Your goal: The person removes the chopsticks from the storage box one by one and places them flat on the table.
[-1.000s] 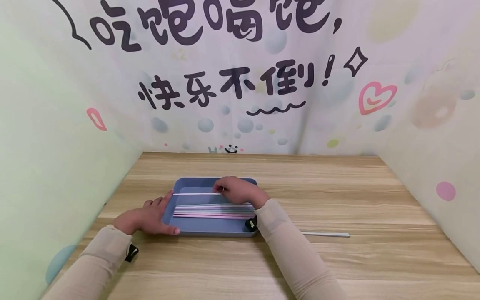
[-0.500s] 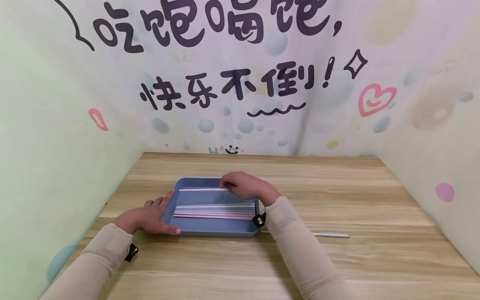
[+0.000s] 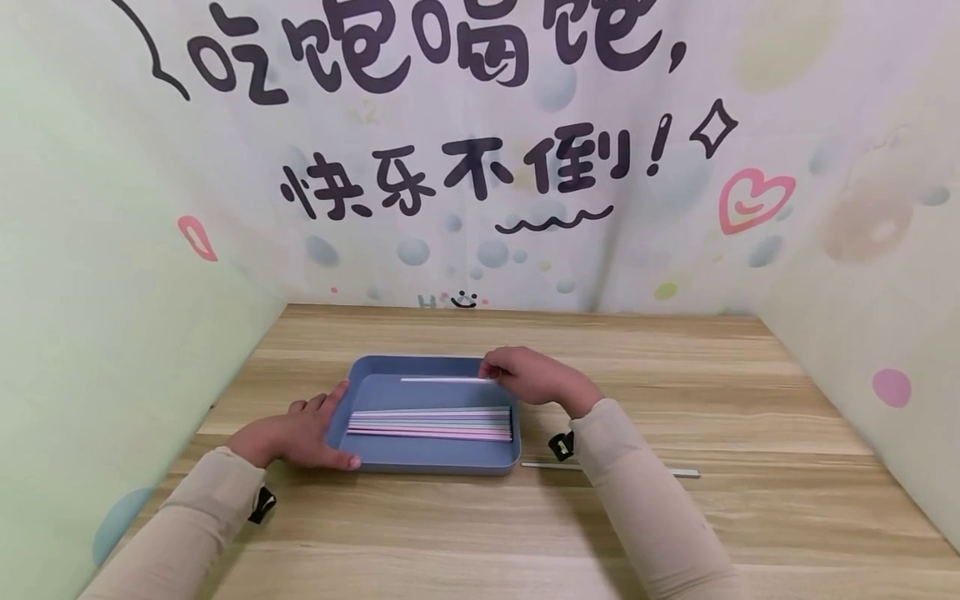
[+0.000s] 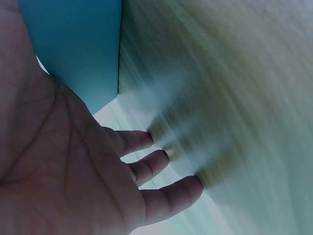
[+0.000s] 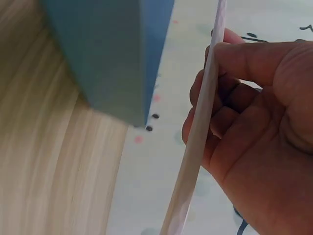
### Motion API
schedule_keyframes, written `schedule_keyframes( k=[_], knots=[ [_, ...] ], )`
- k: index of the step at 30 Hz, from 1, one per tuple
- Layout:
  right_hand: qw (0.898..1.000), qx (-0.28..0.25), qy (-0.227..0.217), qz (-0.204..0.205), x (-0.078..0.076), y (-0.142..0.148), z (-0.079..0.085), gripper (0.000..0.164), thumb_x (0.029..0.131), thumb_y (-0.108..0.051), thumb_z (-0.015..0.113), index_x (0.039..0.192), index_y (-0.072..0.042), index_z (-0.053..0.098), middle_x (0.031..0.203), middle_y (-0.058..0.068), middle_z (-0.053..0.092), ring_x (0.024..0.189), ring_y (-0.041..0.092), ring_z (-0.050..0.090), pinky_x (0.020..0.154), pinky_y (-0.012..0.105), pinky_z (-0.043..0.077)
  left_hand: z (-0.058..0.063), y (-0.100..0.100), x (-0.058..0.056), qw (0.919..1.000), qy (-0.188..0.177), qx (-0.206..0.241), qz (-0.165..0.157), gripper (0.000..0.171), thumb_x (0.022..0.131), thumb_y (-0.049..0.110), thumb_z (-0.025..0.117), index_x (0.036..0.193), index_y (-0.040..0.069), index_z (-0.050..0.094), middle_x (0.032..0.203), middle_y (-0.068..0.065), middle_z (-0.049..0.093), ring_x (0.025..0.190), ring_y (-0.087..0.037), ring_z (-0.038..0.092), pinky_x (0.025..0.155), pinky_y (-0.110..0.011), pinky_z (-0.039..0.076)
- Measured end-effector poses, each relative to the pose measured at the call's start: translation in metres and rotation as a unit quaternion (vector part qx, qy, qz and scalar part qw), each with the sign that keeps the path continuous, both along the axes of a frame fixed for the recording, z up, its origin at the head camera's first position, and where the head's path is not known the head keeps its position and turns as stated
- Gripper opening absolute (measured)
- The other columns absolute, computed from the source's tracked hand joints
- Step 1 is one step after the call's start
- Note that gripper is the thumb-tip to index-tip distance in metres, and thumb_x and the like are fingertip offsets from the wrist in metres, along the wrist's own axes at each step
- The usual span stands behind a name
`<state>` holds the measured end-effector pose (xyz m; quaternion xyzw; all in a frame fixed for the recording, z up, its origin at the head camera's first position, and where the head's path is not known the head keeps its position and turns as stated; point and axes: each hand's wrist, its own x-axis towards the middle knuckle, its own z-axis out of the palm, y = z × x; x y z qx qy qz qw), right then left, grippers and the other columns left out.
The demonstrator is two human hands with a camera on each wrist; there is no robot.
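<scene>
My right hand (image 3: 531, 375) pinches a pale pinkish-white chopstick (image 5: 199, 127) between thumb and fingers, above the back right part of a blue tray (image 3: 435, 458). In the head view the chopstick's thin end points left across the tray. Against the tray's left end rests my left hand (image 3: 306, 433), fingers spread and thumb along the front left corner. The left wrist view shows its palm beside the tray wall (image 4: 78, 44), with nothing gripped. Inside the tray several pink, white and pale green chopsticks (image 3: 429, 423) lie side by side, pointing left to right.
Another pale grey chopstick (image 3: 684, 473) lies on the wooden table (image 3: 420, 542) just right of the tray, partly covered by the right sleeve (image 3: 637, 492). Behind the table hangs a printed cloth (image 3: 420, 267), and light side walls close in both sides.
My right hand has moved right with the chopstick, from over the tray's middle to its right end. More of the bundle shows. My left hand has stayed in place.
</scene>
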<state>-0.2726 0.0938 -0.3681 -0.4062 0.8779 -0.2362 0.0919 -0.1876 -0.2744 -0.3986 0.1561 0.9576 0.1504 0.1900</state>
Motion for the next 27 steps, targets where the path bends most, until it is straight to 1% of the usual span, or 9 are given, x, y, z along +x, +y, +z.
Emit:
schedule_keyframes(
  k=[3, 11, 14, 21, 27],
  knots=[
    [1.0, 0.005, 0.0, -0.005, 0.001, 0.011, -0.001, 0.024, 0.098, 0.004, 0.046, 0.108, -0.002, 0.068, 0.105, 0.008, 0.066, 0.094, 0.018, 0.057, 0.088, 0.037, 0.048, 0.0, 0.0, -0.001, 1.0, -0.002, -0.005, 0.003, 0.128, 0.077, 0.066, 0.073, 0.154, -0.005, 0.0, 0.146, -0.041, 0.026, 0.124, -0.061, 0.031, 0.097, -0.07, 0.031],
    [0.999, 0.01, 0.0, -0.036, 0.004, 0.038, -0.005, 0.023, 0.095, 0.007, 0.052, 0.107, -0.003, 0.068, 0.103, 0.005, 0.066, 0.093, 0.018, 0.057, 0.087, 0.04, 0.048, 0.004, 0.002, 0.001, 0.9999, -0.012, -0.002, 0.003, 0.128, 0.077, 0.064, 0.075, 0.154, -0.004, -0.001, 0.145, -0.042, 0.024, 0.123, -0.061, 0.03, 0.096, -0.07, 0.031],
    [0.999, 0.006, -0.001, -0.045, 0.008, 0.049, -0.007, 0.022, 0.094, 0.007, 0.053, 0.107, -0.004, 0.068, 0.102, 0.005, 0.066, 0.092, 0.018, 0.057, 0.087, 0.04, 0.048, 0.004, 0.003, 0.001, 0.9999, -0.011, -0.005, 0.003, 0.128, 0.077, 0.065, 0.074, 0.154, -0.005, -0.001, 0.146, -0.041, 0.025, 0.124, -0.061, 0.03, 0.097, -0.069, 0.032],
    [0.998, 0.003, 0.003, -0.059, 0.018, 0.075, -0.011, 0.02, 0.096, 0.006, 0.052, 0.106, -0.003, 0.067, 0.098, 0.008, 0.065, 0.088, 0.017, 0.055, 0.084, 0.04, 0.047, 0.005, 0.003, 0.003, 1.0, -0.005, -0.006, 0.002, 0.126, 0.078, 0.064, 0.074, 0.153, -0.007, 0.002, 0.145, -0.041, 0.027, 0.123, -0.065, 0.029, 0.097, -0.071, 0.03],
    [0.998, 0.01, -0.006, -0.069, 0.024, 0.1, -0.014, 0.02, 0.096, 0.006, 0.052, 0.106, -0.004, 0.066, 0.097, 0.007, 0.064, 0.088, 0.017, 0.054, 0.083, 0.04, 0.047, 0.005, 0.003, 0.002, 1.0, 0.001, -0.009, 0.0, 0.126, 0.078, 0.064, 0.074, 0.153, -0.008, 0.003, 0.144, -0.041, 0.028, 0.123, -0.064, 0.03, 0.097, -0.071, 0.031]
  ],
)
